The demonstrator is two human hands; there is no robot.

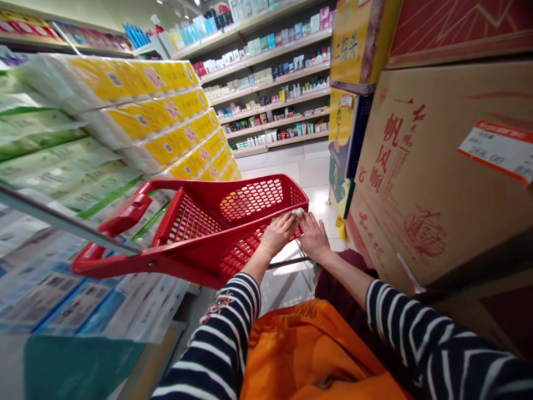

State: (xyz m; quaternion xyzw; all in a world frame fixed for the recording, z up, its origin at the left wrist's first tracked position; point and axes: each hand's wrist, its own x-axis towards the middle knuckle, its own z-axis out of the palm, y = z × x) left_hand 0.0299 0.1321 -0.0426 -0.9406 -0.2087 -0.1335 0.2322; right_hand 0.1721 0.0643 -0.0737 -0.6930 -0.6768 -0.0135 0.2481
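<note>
Red perforated plastic shopping basket (216, 222), tilted, handle toward 9 o'clock, centre of view. Left hand (280, 233) lies on its far rim, fingers curled together over a small white wad (297, 212). Right hand (313, 238) just beside it at 3 o'clock, fingers together, flat against the same rim. Yellow-wrapped tissue packs (166, 116) at 10 o'clock; brown cardboard carton (420, 183) at 3 o'clock.

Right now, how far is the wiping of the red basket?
Done: cannot tell; no wiped part of the red basket stands out. In hand: the left hand presses a whitish cloth on the basket's rim, and the right hand steadies the same edge. Left: the mesh walls and the handle, which neither hand touches.
</note>
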